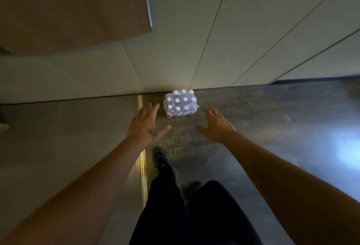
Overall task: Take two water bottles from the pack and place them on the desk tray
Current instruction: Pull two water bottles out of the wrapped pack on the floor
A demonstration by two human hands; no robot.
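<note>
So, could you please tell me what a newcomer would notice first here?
The brightly lit pack of water bottles stands on the dark floor against the pale wall, white caps up. Both hands reach toward it with fingers spread, the left hand and the right hand, neither touching it yet.

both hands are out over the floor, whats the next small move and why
Probably lower both open hands, left hand and right hand, onto the clear shrink-wrapped pack of white-capped water bottles. It stands on the dark floor against the pale wall; neither hand touches it yet.

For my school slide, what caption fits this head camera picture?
Both open hands, left and right, reach toward a shrink-wrapped water bottle pack on the floor.
</note>
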